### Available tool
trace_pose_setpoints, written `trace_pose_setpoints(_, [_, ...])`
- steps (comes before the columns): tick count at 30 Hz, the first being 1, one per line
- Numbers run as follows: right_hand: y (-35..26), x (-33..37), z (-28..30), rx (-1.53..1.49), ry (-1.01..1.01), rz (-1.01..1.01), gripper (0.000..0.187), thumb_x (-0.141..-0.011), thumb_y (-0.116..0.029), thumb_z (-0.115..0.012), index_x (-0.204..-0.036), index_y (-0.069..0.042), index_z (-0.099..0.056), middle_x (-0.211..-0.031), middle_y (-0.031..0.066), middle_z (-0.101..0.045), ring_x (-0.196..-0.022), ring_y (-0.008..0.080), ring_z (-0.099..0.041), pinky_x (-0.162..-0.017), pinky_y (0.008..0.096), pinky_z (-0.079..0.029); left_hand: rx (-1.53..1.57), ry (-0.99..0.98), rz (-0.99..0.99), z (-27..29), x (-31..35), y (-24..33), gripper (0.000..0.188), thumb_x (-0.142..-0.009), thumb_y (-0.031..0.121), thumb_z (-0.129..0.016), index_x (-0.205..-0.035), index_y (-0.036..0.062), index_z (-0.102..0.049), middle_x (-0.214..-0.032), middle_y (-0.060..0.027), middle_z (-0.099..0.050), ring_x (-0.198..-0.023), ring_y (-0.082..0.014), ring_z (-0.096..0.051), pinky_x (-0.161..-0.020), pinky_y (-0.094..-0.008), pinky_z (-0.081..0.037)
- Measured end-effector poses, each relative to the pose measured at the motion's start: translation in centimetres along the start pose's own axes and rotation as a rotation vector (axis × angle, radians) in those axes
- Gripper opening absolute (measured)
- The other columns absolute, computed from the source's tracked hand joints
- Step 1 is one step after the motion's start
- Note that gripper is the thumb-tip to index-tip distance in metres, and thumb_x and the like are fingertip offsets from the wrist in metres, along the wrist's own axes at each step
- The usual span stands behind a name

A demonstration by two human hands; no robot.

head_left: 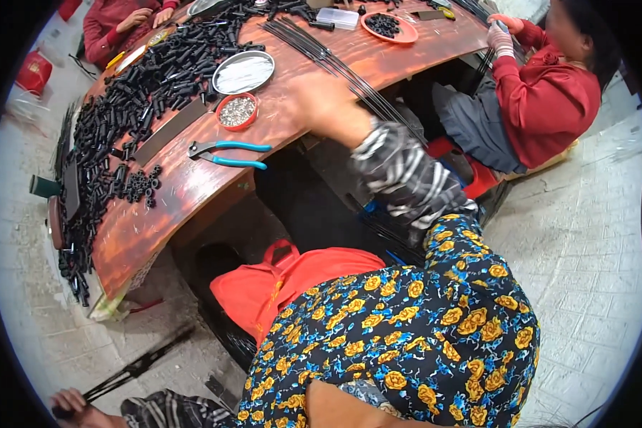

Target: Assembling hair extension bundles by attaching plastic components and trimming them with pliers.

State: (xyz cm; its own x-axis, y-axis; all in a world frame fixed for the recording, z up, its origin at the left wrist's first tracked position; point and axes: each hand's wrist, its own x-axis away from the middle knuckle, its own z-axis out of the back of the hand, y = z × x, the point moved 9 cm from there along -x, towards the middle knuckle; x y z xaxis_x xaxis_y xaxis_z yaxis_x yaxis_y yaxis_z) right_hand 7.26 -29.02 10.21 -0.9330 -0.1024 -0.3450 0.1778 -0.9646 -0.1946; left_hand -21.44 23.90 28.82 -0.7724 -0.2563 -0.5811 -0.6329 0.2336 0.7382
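My left hand (pixel 78 411) is at the lower left, low beside the floor, its fingers wrapped round the dark end of a thin black rod frame (pixel 137 367). The frame slants up and right from the hand. Over the table's near edge, my right hand (pixel 321 103) is smeared by motion, so its fingers cannot be made out. Nearest to it are a round metal tray (pixel 243 72) of white slender pieces, a small red bowl (pixel 237 112) of tiny metal bits and several long black rods (pixel 335 64). Pliers with blue handles (pixel 232 153) lie close to the edge.
Black tubular parts (pixel 143 93) are heaped along the left of the wooden table (pixel 192 192). A pink dish (pixel 390 27) of black pieces is farther back. One person in red (pixel 549 93) sits at right, another (pixel 121 28) at far left. Red cloth (pixel 299 274) lies by my lap.
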Motion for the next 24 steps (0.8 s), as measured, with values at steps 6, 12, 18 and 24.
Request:
trace_pose_setpoints(6, [12.0,2.4,2.1,0.095,-0.196,-0.314,0.052,-0.076,-0.045,-0.07,-0.102,-0.001,-0.065,-0.096,0.0212,-0.067,-0.095,0.0364,-0.063,-0.081,0.0454,-0.049,-0.814,0.594,0.422,6.7,8.0,-10.8,0.036,-0.099,0.035,-0.048,-0.104,0.0001,-0.056,-0.072,0.0014,-0.047,-0.059,-0.0057,-0.04,-0.05,-0.0195,-0.032])
trace_pose_setpoints(12, [14.2,4.3,0.0,-0.121,-0.16,-0.188,0.052,-0.07,-0.043,-0.078,-0.096,-0.001,-0.063,-0.095,0.0244,-0.065,-0.098,0.0395,-0.061,-0.081,0.0471,-0.047,-0.852,0.53,0.72,13.6,15.7,-21.4,0.037,-0.097,0.039,-0.051,-0.096,0.0032,-0.062,-0.058,0.0028,-0.042,-0.046,-0.0067,-0.04,-0.042,-0.0218,-0.029])
trace_pose_setpoints(18, [15.1,4.3,-2.1,-0.111,-0.128,-0.183,0.038,-0.071,-0.022,-0.074,-0.098,0.0,-0.059,-0.091,0.0236,-0.065,-0.093,0.0407,-0.061,-0.08,0.0461,-0.047,-0.764,0.542,0.972,18.5,23.1,-26.5,0.04,-0.095,0.043,-0.053,-0.089,0.0047,-0.062,-0.059,-0.0002,-0.047,-0.046,-0.0093,-0.044,-0.04,-0.0239,-0.033])
trace_pose_setpoints(24, [14.5,4.4,-2.0,-0.047,-0.18,-0.169,0.037,-0.071,-0.021,-0.073,-0.099,0.0,-0.059,-0.092,0.025,-0.064,-0.093,0.0408,-0.061,-0.079,0.0458,-0.048,-0.854,0.637,1.135,29.5,32.5,-30.0,0.043,-0.091,0.043,-0.057,-0.091,0.0006,-0.064,-0.071,-0.0092,-0.061,-0.057,-0.021,-0.056,-0.052,-0.0338,-0.045])
